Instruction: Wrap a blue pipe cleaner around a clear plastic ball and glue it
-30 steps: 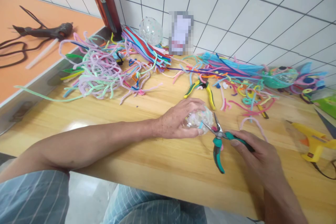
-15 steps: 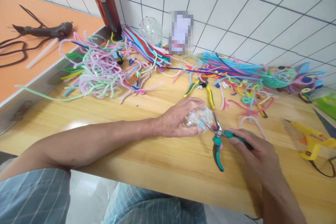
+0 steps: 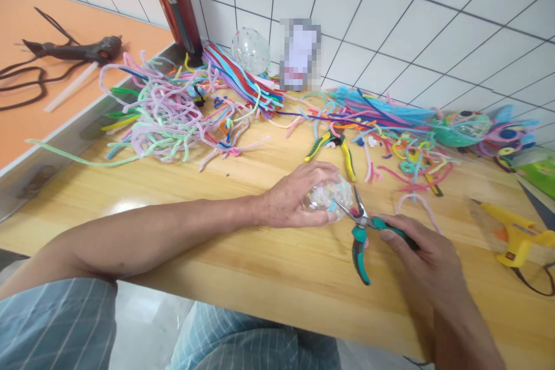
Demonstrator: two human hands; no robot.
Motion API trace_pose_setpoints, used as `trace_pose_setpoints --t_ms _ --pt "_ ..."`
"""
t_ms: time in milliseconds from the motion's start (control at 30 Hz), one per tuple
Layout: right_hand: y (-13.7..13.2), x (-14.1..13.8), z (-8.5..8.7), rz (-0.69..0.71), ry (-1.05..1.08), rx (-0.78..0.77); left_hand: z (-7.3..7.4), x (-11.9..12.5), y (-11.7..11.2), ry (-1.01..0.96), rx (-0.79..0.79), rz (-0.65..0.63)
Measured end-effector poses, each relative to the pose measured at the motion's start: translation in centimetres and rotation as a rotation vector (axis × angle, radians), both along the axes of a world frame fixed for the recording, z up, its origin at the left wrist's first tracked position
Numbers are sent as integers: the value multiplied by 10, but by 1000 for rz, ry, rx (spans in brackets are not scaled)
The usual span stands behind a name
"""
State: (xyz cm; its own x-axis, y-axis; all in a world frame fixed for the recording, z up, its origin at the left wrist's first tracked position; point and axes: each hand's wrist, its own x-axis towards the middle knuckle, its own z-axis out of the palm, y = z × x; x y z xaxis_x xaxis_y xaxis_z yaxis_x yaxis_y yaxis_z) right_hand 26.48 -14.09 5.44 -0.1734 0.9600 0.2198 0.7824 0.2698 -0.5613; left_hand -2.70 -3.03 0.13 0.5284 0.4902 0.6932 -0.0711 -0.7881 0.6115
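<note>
My left hand (image 3: 299, 193) is wrapped round a clear plastic ball (image 3: 323, 196) with small coloured bits showing in or on it, low over the wooden table. My right hand (image 3: 427, 251) grips one handle of long-nose pliers (image 3: 362, 222) with green and black handles. Their jaws are spread apart, one tip at the ball's right side beside a light-blue piece. The other handle hangs free. A small pink-red piece shows by the jaws; whether it touches them I cannot tell. Just behind the ball lie yellow-and-black handled pliers (image 3: 332, 144).
Tangled pipe cleaners (image 3: 165, 110) pile up at left, more bundles (image 3: 381, 107) along the tiled wall. Another clear ball (image 3: 250, 51), a phone (image 3: 299, 55) and a red flask (image 3: 173, 6) stand behind. A yellow glue gun (image 3: 515, 231) lies right, a black one (image 3: 82, 49) left.
Almost nothing differs. Both hands, the ball and the pliers keep the same pose, and the whole view has shifted very slightly.
</note>
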Motion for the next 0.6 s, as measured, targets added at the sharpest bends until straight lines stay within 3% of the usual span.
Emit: trace_pose_setpoints --t_ms 600 --pt "0 -2 2 31 2 36 -2 1 1 7 75 33"
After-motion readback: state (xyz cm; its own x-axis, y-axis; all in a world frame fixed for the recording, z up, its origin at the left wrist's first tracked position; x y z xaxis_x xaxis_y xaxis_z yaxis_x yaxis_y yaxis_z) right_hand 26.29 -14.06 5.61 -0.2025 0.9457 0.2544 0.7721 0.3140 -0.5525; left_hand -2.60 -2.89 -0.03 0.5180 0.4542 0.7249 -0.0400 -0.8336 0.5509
